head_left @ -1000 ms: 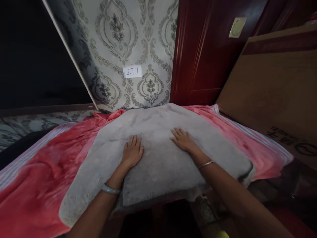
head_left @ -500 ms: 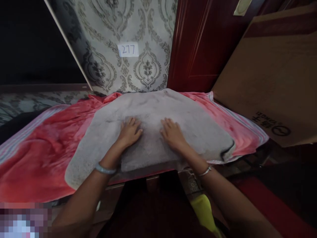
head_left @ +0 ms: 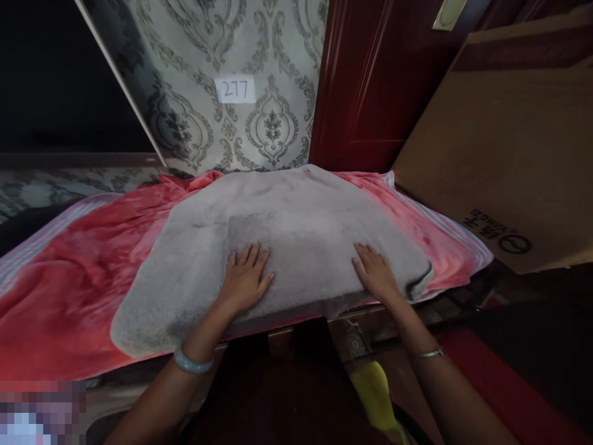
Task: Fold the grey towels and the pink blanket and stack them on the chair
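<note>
Two palms flat on a grey cloth

The grey cloth (head_left: 296, 204) lies across a red blanket (head_left: 88, 272), which shows on both sides of it and along part of its near edge. The blanket probably serves as padding, and its wide spread gives the cloth a soft bed to lie on. What carries both is mostly covered.

The left hand (head_left: 245, 281) rests palm down near the left side of a darker patch in the middle of the cloth, fingers apart and pinching nothing. The patch could be a folded layer or brushed pile; I cannot tell which. The right hand (head_left: 377, 272) lies flat towards the cloth's right side, its fingers only slightly apart, also without a grip. Set well apart like this, the palms probably share the pressure and keep the fabric from sliding or bunching between them. How hard they press cannot be told.

The near right corner (head_left: 419, 281) of the cloth is not quite flat: a dark, curved edge shows there, beyond the right hand's reach as it lies.

Behind, a paper (head_left: 236, 89) marked 277 is on the patterned wall (head_left: 273, 133). To the right, a carton (head_left: 509, 142) stands tilted in front of the red door (head_left: 361, 80).
</note>
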Motion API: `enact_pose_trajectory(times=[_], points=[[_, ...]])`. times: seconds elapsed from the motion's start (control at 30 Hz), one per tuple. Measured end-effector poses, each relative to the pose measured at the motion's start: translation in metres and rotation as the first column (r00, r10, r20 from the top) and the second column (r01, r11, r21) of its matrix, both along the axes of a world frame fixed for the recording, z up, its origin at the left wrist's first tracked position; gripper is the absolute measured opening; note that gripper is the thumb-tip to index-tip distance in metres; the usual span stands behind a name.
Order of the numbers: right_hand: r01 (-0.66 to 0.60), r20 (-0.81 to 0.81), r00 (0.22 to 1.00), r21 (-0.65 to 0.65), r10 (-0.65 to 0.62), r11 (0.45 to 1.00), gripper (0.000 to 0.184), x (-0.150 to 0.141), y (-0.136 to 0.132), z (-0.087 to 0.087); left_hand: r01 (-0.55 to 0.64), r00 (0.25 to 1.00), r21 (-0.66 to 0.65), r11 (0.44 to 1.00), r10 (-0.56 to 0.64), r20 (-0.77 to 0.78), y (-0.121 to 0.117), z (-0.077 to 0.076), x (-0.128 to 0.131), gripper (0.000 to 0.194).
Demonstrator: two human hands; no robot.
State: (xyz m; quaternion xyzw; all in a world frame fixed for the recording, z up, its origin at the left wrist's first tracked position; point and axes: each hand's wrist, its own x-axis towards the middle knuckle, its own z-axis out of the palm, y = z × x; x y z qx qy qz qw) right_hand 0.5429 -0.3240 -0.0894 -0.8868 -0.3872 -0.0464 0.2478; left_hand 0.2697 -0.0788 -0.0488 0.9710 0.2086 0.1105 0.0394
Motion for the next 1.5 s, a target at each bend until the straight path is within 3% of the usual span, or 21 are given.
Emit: enact_pose_trajectory(times=[0.1, 0.2, 0.23, 0.3, 0.33, 0.4, 0.47, 0.5, 0.63, 0.73, 0.83, 0.93, 1.07, 1.17, 1.23, 1.33, 1.4, 1.5], points=[[0.044, 0.055, 0.996, 0.298, -0.063, 0.954, 0.066, -0.015, -0.017, -0.005, 0.012, 0.998, -0.035, 0.999, -0.010, 0.058, 0.004, 0.001, -0.009, 0.058], [0.123, 0.023, 0.985, 0.581, -0.168, 0.804, 0.059, -0.055, -0.033, -0.005, 0.031, 0.983, -0.016, 0.999, -0.028, 0.180, 0.001, 0.003, -0.034, 0.056], [0.169, -0.047, 0.983, 0.628, -0.180, 0.760, 0.055, -0.071, -0.038, -0.006, 0.063, 0.976, 0.009, 0.998, -0.064, 0.206, -0.003, 0.002, -0.045, 0.060], [0.249, -0.323, 0.945, 0.629, -0.043, 0.736, 0.055, -0.103, -0.044, -0.012, 0.172, 0.964, 0.070, 0.983, -0.182, 0.195, -0.012, -0.002, -0.067, 0.074], [0.274, -0.481, 0.874, 0.602, 0.067, 0.750, 0.057, -0.118, -0.044, -0.015, 0.226, 0.956, 0.102, 0.969, -0.241, 0.169, -0.016, -0.006, -0.076, 0.079], [0.315, -0.729, 0.633, 0.549, 0.260, 0.774, 0.060, -0.144, -0.038, -0.021, 0.276, 0.946, 0.163, 0.947, -0.298, 0.128, -0.021, -0.014, -0.090, 0.085], [0.372, -0.834, 0.403, 0.526, 0.377, 0.765, 0.065, -0.161, -0.025, -0.024, 0.257, 0.946, 0.204, 0.945, -0.288, 0.145, -0.020, -0.021, -0.097, 0.091], [0.405, -0.847, 0.324, 0.527, 0.422, 0.747, 0.066, -0.166, -0.018, -0.023, 0.248, 0.943, 0.215, 0.945, -0.286, 0.168, -0.017, -0.024, -0.099, 0.093], [0.527, -0.808, 0.142, 0.551, 0.572, 0.647, 0.050, -0.172, 0.003, -0.010, 0.298, 0.896, 0.254, 0.920, -0.361, 0.257, -0.001, -0.025, -0.097, 0.091], [0.611, -0.767, 0.059, 0.533, 0.638, 0.585, 0.047, -0.173, 0.014, 0.002, 0.320, 0.847, 0.321, 0.891, -0.421, 0.324, 0.008, -0.012, -0.091, 0.080], [0.643, -0.700, 0.030, 0.560, 0.713, 0.523, 0.042, -0.176, 0.025, 0.014, 0.341, 0.821, 0.335, 0.879, -0.451, 0.349, 0.009, 0.010, -0.084, 0.069], [0.677, -0.644, 0.036, 0.578, 0.764, 0.456, 0.038, -0.179, 0.035, 0.022, 0.360, 0.812, 0.324, 0.875, -0.465, 0.353, -0.005, 0.026, -0.078, 0.060], [0.739, -0.704, 0.073, 0.513, 0.706, 0.436, 0.045, -0.178, 0.043, 0.016, 0.382, 0.786, 0.346, 0.857, -0.498, 0.366, -0.040, 0.028, -0.080, 0.050], [0.780, -0.759, 0.074, 0.448, 0.647, 0.436, 0.052, -0.177, 0.045, 0.007, 0.476, 0.818, 0.190, 0.858, -0.512, 0.263, -0.049, 0.036, -0.090, 0.042], [0.794, -0.770, 0.066, 0.426, 0.634, 0.434, 0.054, -0.178, 0.046, 0.004, 0.498, 0.839, 0.022, 0.867, -0.488, 0.239, -0.040, 0.049, -0.093, 0.038], [0.837, -0.768, 0.054, 0.383, 0.638, 0.391, 0.057, -0.179, 0.047, 0.005, 0.394, 0.891, -0.179, 0.902, -0.327, 0.314, -0.006, 0.069, -0.075, 0.036], [0.859, -0.759, 0.045, 0.361, 0.650, 0.362, 0.057, -0.179, 0.048, 0.006, 0.272, 0.926, -0.262, 0.926, -0.177, 0.333, 0.026, 0.076, -0.043, 0.040], [0.848, -0.736, 0.043, 0.384, 0.676, 0.364, 0.051, -0.177, 0.048, 0.005, 0.147, 0.974, -0.323, 0.935, -0.079, 0.213, 0.073, 0.077, 0.022, 0.054]])
